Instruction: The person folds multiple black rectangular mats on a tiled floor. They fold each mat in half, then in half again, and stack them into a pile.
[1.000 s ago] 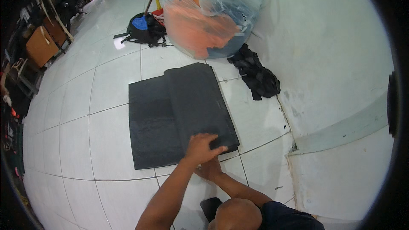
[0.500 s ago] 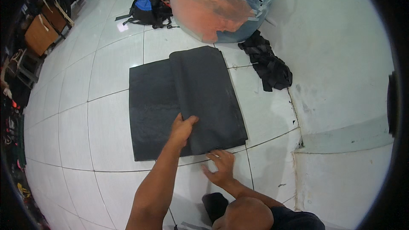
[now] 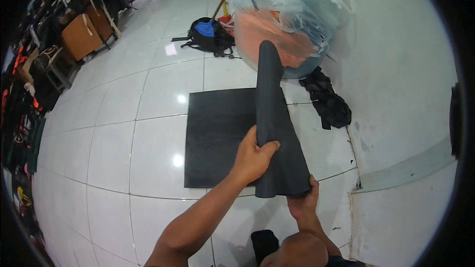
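Observation:
A dark grey, flexible sheet (image 3: 218, 138) lies on the white tiled floor, and a folded, curled part (image 3: 268, 101) stands raised off its right side. My left hand (image 3: 254, 158) is closed around the curled fold near its near end, thumb on the right side. At the near right corner of the folded part, my right hand (image 3: 304, 201) grips from below, its thumb on the outer edge; most of its fingers are hidden under the sheet. The flat left part of the sheet rests on the tiles.
Past the sheet stands a big clear plastic bag (image 3: 282, 29) with orange material in it. A crumpled black cloth (image 3: 326, 101) lies by the white wall (image 3: 401, 109). Farther left are a black and blue backpack (image 3: 210, 37), a brown board (image 3: 81, 37) and a stool (image 3: 58, 74).
The folded right part has been lifted off the floor and curled upright. My right hand has moved right and taken hold of its near corner. The view has tilted up and shifted left.

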Demonstrator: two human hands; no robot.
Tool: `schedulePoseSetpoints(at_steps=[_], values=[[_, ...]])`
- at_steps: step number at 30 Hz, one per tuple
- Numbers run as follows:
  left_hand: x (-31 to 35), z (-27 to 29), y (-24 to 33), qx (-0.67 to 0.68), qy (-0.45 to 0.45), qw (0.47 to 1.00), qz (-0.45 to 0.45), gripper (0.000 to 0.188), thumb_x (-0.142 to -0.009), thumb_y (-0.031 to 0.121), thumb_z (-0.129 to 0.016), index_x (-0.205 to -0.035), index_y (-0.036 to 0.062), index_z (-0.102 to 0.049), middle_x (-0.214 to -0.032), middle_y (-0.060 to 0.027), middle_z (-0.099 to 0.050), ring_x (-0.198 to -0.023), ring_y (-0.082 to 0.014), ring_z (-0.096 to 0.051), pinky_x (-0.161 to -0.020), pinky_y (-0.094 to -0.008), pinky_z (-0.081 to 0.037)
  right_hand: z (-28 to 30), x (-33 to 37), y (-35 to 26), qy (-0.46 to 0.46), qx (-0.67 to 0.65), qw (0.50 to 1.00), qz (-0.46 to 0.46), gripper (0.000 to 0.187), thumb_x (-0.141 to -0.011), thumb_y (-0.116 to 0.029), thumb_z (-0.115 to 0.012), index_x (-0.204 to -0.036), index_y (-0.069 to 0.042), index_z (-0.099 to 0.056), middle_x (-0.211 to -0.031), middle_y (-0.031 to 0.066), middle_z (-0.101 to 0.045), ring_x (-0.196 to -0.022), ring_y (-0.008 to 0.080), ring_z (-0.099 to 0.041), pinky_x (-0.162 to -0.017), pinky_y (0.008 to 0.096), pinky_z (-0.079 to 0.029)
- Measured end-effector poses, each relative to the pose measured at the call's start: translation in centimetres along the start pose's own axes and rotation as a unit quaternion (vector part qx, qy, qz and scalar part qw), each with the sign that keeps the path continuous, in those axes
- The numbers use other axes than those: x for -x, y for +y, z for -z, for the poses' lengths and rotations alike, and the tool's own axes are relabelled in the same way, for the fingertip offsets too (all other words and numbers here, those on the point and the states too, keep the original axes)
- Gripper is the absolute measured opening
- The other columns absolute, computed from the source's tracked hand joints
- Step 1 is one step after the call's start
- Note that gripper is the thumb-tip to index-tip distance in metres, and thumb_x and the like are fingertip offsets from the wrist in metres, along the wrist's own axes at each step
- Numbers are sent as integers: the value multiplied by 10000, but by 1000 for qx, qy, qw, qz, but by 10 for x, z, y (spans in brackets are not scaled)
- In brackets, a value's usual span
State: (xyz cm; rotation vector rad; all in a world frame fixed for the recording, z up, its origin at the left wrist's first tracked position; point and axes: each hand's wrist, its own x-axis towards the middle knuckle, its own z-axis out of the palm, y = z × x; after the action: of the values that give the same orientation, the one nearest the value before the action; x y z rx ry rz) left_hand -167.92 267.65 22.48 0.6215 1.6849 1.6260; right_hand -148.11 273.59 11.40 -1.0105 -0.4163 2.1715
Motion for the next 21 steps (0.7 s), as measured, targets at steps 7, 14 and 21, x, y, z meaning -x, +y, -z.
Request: schedulePoseSetpoints(at_steps=[7,14,21], values=[[106,142,50,61,85,994,-34,458,-814,141,-707,-1211,-20,-546,-1035,-112,-647,-931,-204,-628,-867,-347,-517,-28,45,31,-347,150,905,-194,578,-938,-338,-625,-1398,-45,-433,-1253,190,-594,-1094,319,-639,-844,485,-565],[286,316,-9,-56,319,946,-17,650,-825,297,-660,-1372,15,-451,-1207,-190,-589,-1064,-314,-608,-939,-428,-487,-18,50,144,-547,597,524,-264,729,-934,-467,-647,-1475,-53,-387,-1318,204,-570,-1119,268,-613,-854,397,-559],[494,408,-275,209,493,838,99,628,-866,165,-661,-1420,1,-415,-1344,-154,-551,-1231,-320,-527,-1067,-439,-402,63,19,127,-401,800,441,-74,569,-939,-421,-637,-1336,-26,-539,-1219,198,-644,-1109,324,-630,-958,424,-490]])
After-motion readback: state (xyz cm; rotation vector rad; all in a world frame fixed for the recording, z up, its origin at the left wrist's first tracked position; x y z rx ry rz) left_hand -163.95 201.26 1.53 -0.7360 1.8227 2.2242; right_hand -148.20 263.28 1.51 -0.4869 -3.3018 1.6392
